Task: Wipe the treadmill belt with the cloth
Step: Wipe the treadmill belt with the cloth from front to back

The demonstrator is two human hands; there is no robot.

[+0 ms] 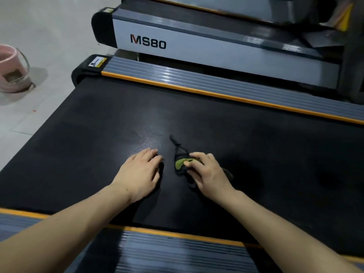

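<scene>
Belt wipe under way, mid-belt; most of the surface appears unworked.

The right hand (pixel 206 170) is closed over a small bunched cloth (pixel 182 163), dark with a green patch, pressing it on the belt (pixel 98 134) near the middle. The left hand (pixel 140 172) lies flat, fingers spread, holding nothing, just beside it. No wipe marks can be told apart, so progress is a judgement: little done, both ends left. Open belt runs left and right; the orange-edged far rail (pixel 197 89) and near rail bound the strokes. A pink bucket (pixel 11 69) sits on the floor, well apart.
</scene>
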